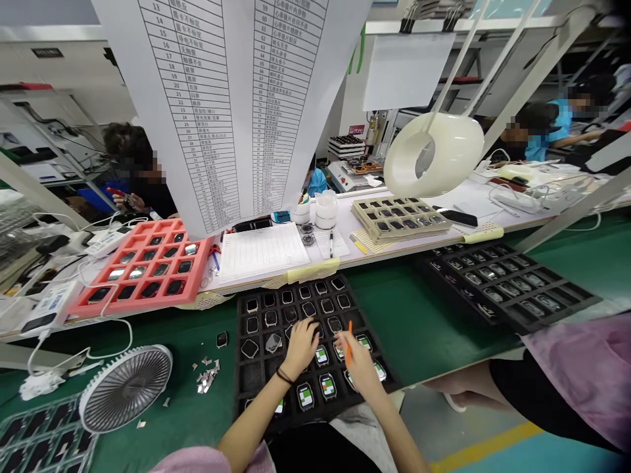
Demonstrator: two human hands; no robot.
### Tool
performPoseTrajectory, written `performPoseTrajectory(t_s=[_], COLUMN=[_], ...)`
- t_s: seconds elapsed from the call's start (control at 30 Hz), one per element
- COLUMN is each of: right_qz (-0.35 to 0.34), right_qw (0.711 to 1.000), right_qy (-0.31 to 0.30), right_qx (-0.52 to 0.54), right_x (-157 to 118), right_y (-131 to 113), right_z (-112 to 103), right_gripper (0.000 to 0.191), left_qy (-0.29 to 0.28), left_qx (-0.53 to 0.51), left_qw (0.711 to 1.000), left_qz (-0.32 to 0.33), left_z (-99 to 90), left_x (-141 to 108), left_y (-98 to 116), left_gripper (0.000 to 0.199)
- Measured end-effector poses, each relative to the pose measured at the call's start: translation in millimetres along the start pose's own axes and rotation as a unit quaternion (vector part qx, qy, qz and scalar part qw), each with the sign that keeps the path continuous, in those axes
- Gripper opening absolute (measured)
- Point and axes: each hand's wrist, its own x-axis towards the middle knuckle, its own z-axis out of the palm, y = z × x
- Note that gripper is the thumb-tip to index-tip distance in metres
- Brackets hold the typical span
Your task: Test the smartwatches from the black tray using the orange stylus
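White box: on the left end of the shelf, a box (55, 302) with blue print too blurred to read.
Fan: a small grey fan (125, 389) tilted near the left end of the green desk.
Pink tray: on the shelf, its near edge along the shelf's front edge, a pink foam tray (196, 272) of dark-faced pieces.
Scraps: silvery scraps (208, 378) strewn between fan and black tray, with one lone watch (222, 339) lying behind them.
Hanging list: a printed sheet (241, 98) with numbered rows in Chinese (13 leads the visible left column, 59 the right); row 16 reads 无触摸, row 17 触摸不良, while the lower rows blur.
Black tray: a foam tray (252, 378) at the desk's near edge, holding rows of watches (327, 386); those towards its near edge show lit green-and-white screens.
Left hand: the hand (302, 345) is over the tray's middle, fingers bent and narrowly spaced; whether they grip a watch, I cannot tell.
Right hand: the hand (359, 361) holds an orange stick (350, 338) pinched upright over the tray's right side.
Beige tray: on the shelf further right, a filled tray (419, 232).
Far right: a pink sleeve (582, 368) of another person, beside a dark tray (562, 282).
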Motion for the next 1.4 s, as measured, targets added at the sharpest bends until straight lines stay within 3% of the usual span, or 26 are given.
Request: performPoseTrajectory(t_s=[0.13, 0.27, 0.47, 0.73, 0.87, 1.03, 1.13, 1.27, 1.4], right_qz=[0.035, 0.06, 0.045, 0.053, 0.071, 0.09, 0.092, 0.069, 0.04], right_qw=[0.996, 0.989, 0.989, 0.994, 0.991, 0.964, 0.942, 0.918, 0.901], right_qy=[-0.047, -0.072, -0.098, -0.097, -0.064, -0.039, -0.046, -0.073, -0.094], right_qx=[-0.071, -0.116, -0.103, 0.0, 0.096, 0.247, 0.32, 0.383, 0.422], right_x=[-3.8, -1.8, 4.5, 9.6, 12.2, 17.6, 19.9, 19.4, 17.6], right_y=[16.1, 20.8, 27.0, 35.5, 36.5, 26.2, 11.8, -11.7, -32.4], right_z=[39.2, 65.1, 75.2, 81.6, 78.4, 64.9, 50.5, 27.8, 11.3], right_gripper=[0.03, 0.032, 0.03, 0.025, 0.03, 0.052, 0.051, 0.044, 0.041], left_qy=[-0.01, -0.034, -0.087, -0.162, -0.136, -0.085, -0.054, -0.005, 0.003], left_qx=[0.029, 0.032, -0.04, -0.22, -0.319, -0.422, -0.511, -0.653, -0.657], left_qw=[0.996, 0.989, 0.986, 0.958, 0.934, 0.899, 0.854, 0.753, 0.749], left_qz=[-0.088, -0.142, -0.135, -0.084, -0.08, -0.084, -0.08, -0.087, -0.09], left_z=[-13.1, -5.5, -0.9, -6.9, -3.6, -12.5, -30.8, -63.1, -88.9], left_x=[-45.9, -71.6, -62.6, -57.6, -63.3, -67.8, -64.9, -58.5, -54.5], left_y=[-4.9, -0.3, -2.5, -35.6, -46.8, -44.9, -36.8, -18.6, 1.4], left_gripper=[0.022, 0.029, 0.034, 0.047, 0.043, 0.045, 0.053, 0.06, 0.055])
